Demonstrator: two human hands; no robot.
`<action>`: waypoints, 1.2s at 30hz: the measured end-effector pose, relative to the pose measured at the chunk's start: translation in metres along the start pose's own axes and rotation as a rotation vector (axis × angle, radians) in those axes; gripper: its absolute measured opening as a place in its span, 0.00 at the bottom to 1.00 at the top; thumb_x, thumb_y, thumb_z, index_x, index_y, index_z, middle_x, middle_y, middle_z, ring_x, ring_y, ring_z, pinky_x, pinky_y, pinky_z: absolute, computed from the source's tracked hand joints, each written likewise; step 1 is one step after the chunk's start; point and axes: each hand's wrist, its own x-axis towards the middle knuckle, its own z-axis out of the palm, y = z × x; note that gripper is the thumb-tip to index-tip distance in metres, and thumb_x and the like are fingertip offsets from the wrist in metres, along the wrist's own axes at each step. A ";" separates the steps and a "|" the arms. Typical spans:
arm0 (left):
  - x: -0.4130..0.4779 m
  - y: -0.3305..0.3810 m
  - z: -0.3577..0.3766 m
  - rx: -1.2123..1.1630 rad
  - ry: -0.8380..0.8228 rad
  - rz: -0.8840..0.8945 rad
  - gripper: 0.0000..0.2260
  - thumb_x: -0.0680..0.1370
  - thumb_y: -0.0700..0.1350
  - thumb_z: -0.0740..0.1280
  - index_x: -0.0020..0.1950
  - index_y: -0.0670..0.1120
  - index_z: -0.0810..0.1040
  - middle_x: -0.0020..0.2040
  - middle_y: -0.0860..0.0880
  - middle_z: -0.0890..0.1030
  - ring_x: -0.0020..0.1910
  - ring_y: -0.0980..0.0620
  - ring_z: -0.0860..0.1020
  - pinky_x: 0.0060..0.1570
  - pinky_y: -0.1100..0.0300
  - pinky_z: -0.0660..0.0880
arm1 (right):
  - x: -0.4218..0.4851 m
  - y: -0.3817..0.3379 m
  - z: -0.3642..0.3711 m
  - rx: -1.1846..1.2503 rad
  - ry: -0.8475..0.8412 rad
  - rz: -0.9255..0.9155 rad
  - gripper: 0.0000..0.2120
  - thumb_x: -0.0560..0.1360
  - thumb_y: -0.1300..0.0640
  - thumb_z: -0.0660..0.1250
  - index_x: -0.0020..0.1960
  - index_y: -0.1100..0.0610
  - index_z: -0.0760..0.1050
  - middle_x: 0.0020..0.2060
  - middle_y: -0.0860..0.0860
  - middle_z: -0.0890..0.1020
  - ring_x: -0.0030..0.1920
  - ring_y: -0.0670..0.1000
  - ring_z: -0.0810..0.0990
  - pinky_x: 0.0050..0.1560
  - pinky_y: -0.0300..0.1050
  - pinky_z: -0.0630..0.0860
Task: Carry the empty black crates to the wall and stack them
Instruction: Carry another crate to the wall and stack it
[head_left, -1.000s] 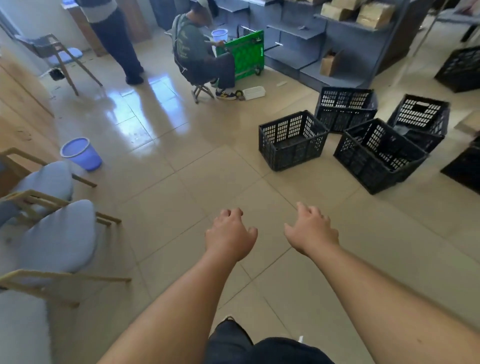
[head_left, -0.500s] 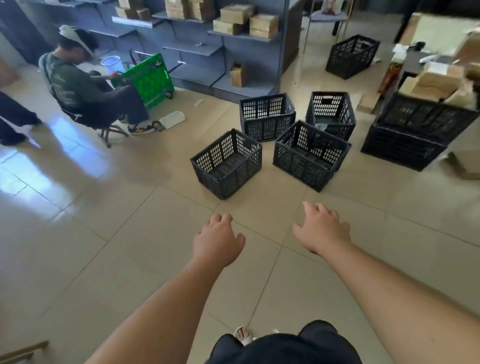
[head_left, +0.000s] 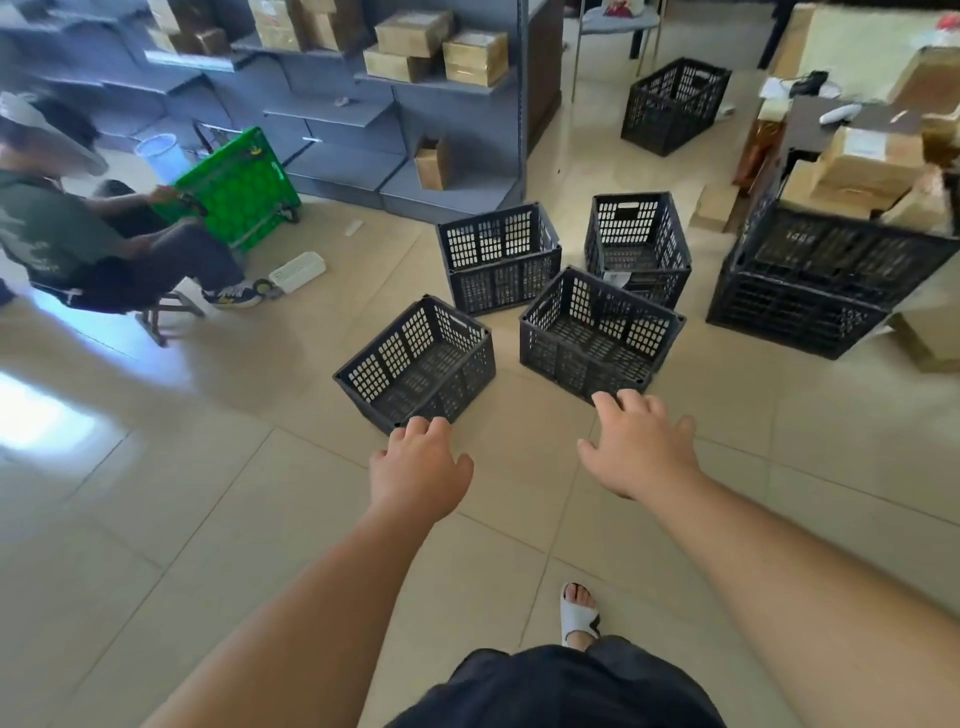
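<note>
Several empty black slotted crates stand on the tiled floor ahead. The nearest crate (head_left: 415, 361) sits just beyond my left hand (head_left: 418, 465), which is stretched forward, fingers relaxed, holding nothing. A second crate (head_left: 597, 335) lies just beyond my right hand (head_left: 636, 447), also open and empty. Behind them stand a third crate (head_left: 498, 257) and another (head_left: 639, 244) with something pale inside. One more black crate (head_left: 675, 104) stands far back.
A seated person (head_left: 78, 244) with a green folded cart (head_left: 239, 187) is at the left. Grey shelving (head_left: 363, 114) with cardboard boxes runs along the back. Stacked black crates (head_left: 826, 280) loaded with boxes stand at the right. My sandalled foot (head_left: 579, 613) is below.
The view has swung right and moved closer to the crates. Both outstretched hands now nearly reach the two nearest crates; they hold nothing throughout.
</note>
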 end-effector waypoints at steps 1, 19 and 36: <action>0.013 0.006 -0.004 -0.003 0.000 -0.015 0.22 0.80 0.58 0.58 0.72 0.51 0.68 0.68 0.50 0.72 0.68 0.46 0.70 0.61 0.47 0.69 | 0.017 0.004 -0.007 -0.014 0.009 -0.025 0.28 0.77 0.38 0.55 0.74 0.46 0.60 0.71 0.50 0.66 0.70 0.56 0.63 0.62 0.62 0.64; 0.287 -0.054 -0.073 -0.104 -0.006 -0.182 0.27 0.80 0.62 0.55 0.77 0.53 0.63 0.73 0.50 0.69 0.72 0.46 0.67 0.67 0.44 0.67 | 0.319 -0.113 -0.081 -0.059 -0.090 -0.116 0.29 0.77 0.37 0.54 0.75 0.46 0.59 0.73 0.50 0.65 0.71 0.57 0.63 0.66 0.68 0.62; 0.466 -0.119 -0.104 -0.242 -0.062 -0.509 0.30 0.80 0.63 0.55 0.80 0.52 0.60 0.76 0.49 0.67 0.74 0.45 0.66 0.68 0.44 0.67 | 0.557 -0.241 -0.112 -0.119 -0.208 -0.334 0.29 0.77 0.38 0.56 0.75 0.48 0.60 0.73 0.52 0.66 0.72 0.57 0.64 0.66 0.65 0.63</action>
